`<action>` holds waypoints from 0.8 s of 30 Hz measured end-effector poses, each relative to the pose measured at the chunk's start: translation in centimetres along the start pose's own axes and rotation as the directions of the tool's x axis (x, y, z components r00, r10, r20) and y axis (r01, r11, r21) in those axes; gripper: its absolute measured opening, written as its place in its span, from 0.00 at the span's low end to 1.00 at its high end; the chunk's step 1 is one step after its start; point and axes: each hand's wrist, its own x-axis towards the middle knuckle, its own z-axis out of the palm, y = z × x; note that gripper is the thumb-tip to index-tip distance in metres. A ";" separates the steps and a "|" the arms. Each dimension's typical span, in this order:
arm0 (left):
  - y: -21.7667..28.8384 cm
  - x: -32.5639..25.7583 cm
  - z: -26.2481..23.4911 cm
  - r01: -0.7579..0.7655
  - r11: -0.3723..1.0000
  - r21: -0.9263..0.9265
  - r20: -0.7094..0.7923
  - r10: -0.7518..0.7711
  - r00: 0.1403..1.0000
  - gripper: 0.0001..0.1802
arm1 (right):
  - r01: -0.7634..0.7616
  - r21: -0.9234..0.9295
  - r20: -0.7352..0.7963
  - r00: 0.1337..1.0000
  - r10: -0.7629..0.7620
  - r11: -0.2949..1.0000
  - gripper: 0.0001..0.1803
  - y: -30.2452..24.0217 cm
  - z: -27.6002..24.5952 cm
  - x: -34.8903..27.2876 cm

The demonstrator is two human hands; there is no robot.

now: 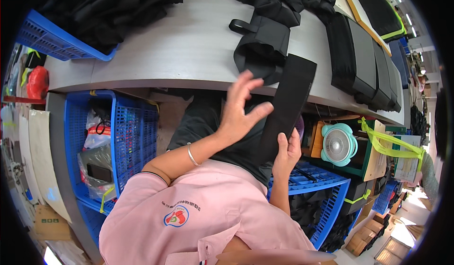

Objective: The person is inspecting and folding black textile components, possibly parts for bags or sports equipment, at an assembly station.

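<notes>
My right hand [287,155] grips the lower end of a long, flat black fabric panel [292,92] between thumb and fingers. The panel is tilted, and its upper end reaches over the table edge. Beside its left edge is my left hand [240,116], raised with fingers spread and slightly blurred, holding nothing. Just behind, on the grey table [189,43], lies a black fabric pouch [265,40] with its mouth toward me and a loop strap at its side. The panel's far corner overlaps the pouch in view.
Black cloth [109,14] heaps across the table's far side, partly in a blue basket [61,38]. Folded black pieces [362,57] are stacked at right. Blue crates [135,137] stand below on the left, and a blue rack [317,182] and teal fan [338,144] on the right.
</notes>
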 end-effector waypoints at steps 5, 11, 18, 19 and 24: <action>-2.5 6.4 -2.9 -0.131 0.809 0.574 -0.103 0.230 0.968 0.20 | 0.005 -0.231 0.213 0.976 0.045 0.973 0.22 -0.4 -0.5 2.5; -3.0 9.0 -1.8 -0.355 0.852 0.386 0.092 0.347 0.933 0.28 | 0.328 -0.534 0.189 0.945 -0.267 0.779 0.22 -2.3 1.5 3.3; 1.1 7.9 -0.2 -0.577 0.803 0.149 0.468 0.457 0.756 0.25 | 0.426 -0.844 0.296 0.877 -0.379 0.326 0.19 -3.3 3.2 6.2; 1.5 7.5 -0.1 -0.617 0.781 0.098 0.522 0.488 0.700 0.24 | 0.443 -0.859 0.307 0.848 -0.432 0.258 0.18 -2.9 3.7 6.9; 2.5 4.5 -1.2 -0.546 0.835 0.065 0.583 0.413 0.700 0.22 | 0.533 -0.675 0.273 0.823 -0.499 0.511 0.06 -1.1 4.9 10.1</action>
